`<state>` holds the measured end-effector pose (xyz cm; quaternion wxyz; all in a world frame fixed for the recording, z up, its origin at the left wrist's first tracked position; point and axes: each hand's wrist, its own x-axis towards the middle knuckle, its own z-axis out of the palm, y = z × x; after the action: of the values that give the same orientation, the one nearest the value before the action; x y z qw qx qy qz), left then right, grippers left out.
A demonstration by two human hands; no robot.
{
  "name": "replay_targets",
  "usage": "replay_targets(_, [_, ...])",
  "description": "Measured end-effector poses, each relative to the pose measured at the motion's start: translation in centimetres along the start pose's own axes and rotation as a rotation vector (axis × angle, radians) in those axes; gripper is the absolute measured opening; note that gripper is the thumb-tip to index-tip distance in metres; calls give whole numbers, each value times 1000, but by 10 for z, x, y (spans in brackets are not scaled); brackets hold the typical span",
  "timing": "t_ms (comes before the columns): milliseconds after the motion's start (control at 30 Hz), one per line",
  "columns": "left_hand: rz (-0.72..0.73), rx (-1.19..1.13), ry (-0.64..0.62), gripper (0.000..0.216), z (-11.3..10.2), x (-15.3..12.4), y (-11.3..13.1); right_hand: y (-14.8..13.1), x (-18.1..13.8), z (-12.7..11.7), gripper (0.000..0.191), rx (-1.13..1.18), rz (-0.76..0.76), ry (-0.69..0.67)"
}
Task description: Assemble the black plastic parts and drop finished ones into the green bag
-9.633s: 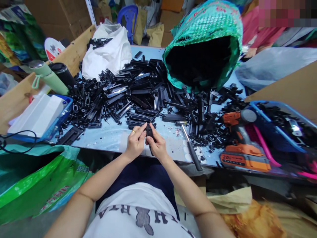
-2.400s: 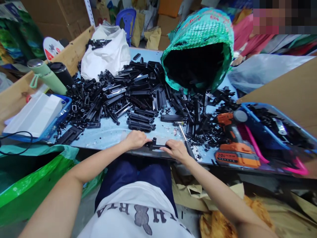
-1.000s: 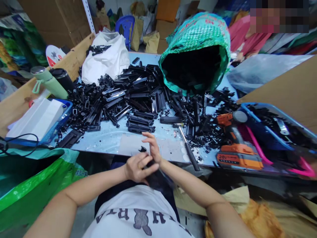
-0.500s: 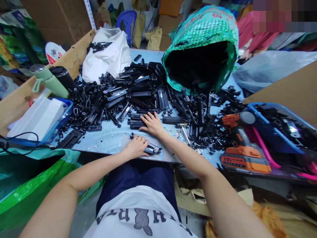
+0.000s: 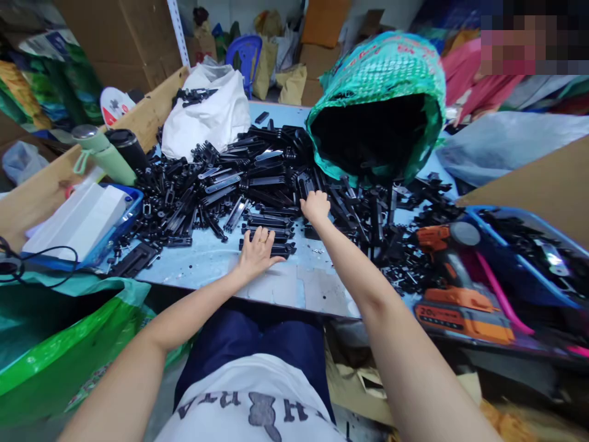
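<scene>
My left hand (image 5: 257,248) lies flat with its fingers spread on the light blue table (image 5: 207,264). Its fingertips rest on the nearest piece of a short row of assembled black parts (image 5: 276,220). My right hand (image 5: 315,207) reaches further out to the edge of the big pile of black plastic parts (image 5: 216,181). Its fingers curl down onto a black part there, and what they grip is partly hidden.
A green woven sack (image 5: 381,73) gapes open behind the pile. An orange cordless drill (image 5: 453,288) lies at the right by a blue bin (image 5: 529,215). At the left are a white bag (image 5: 207,116), two bottles (image 5: 103,153) and a blue tray (image 5: 131,205).
Half a second ago my left hand held an assembled piece at the table's front edge; it has slid forward to the row. My right hand has moved further out into the pile.
</scene>
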<state>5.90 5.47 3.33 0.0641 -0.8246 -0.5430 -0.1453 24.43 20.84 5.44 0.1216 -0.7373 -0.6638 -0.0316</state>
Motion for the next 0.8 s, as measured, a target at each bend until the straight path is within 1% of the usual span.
replay_targets(67, [-121, -23, 56, 55, -8, 4, -19, 1, 10, 3, 30, 45, 31, -13])
replay_targets(100, [-219, -19, 73, 51, -13, 4, -33, 2, 12, 3, 29, 88, 45, 2])
replay_targets(167, [-466, 22, 93, 45, -21, 2, -67, 6, 11, 1, 26, 235, 69, 54])
replay_targets(200, [-589, 47, 95, 43, -24, 1, -84, 9, 6, -1, 26, 348, 65, 81])
replay_targets(233, [-689, 66, 89, 42, -25, -1, -101, 11, -1, -4, 29, 490, 43, 104])
replay_targets(300, [-804, 66, 53, 41, -24, -1, -129, 10, -25, -12, 44, 841, -52, 95])
replay_targets(367, [-863, 19, 1, 40, -18, 5, -146, 1, -62, -19, 63, 1191, -161, -20])
replay_targets(400, [-891, -9, -25, 40, -15, 9, -151, -6, -85, -20, 69, 1330, -200, -121])
replay_targets(433, [-918, -33, -45, 38, -12, 14, -154, -14, -107, -20, 69, 1429, -220, -222])
replay_targets(467, [-943, -50, -58, 37, -10, 18, -155, -21, -130, -18, 64, 1490, -231, -311])
replay_targets(500, [-961, -59, -64, 36, -10, 21, -155, -25, -151, -15, 60, 1526, -235, -381])
replay_targets(533, [-968, -58, -63, 35, -11, 21, -154, -26, -169, -11, 55, 1538, -234, -418])
replay_targets(567, [-961, -54, -51, 34, -14, 19, -152, -23, -184, -7, 52, 1527, -235, -424])
replay_targets(600, [-941, -56, -31, 34, -18, 14, -148, -15, -195, -4, 50, 1501, -237, -400])
replay_targets(633, [-902, -68, -6, 33, -24, 6, -143, -4, -203, -1, 49, 1453, -244, -357])
replay_targets(700, [-774, -121, 30, 30, -35, -18, -128, 26, -210, -2, 44, 1281, -283, -276])
replay_targets(733, [-693, -160, 26, 29, -40, -31, -116, 39, -211, -4, 37, 1162, -324, -252])
replay_targets(767, [-612, -197, -6, 27, -44, -45, -103, 50, -212, -7, 31, 1032, -379, -239])
replay_targets(800, [-534, -232, -65, 25, -47, -58, -88, 56, -212, -11, 27, 900, -447, -234])
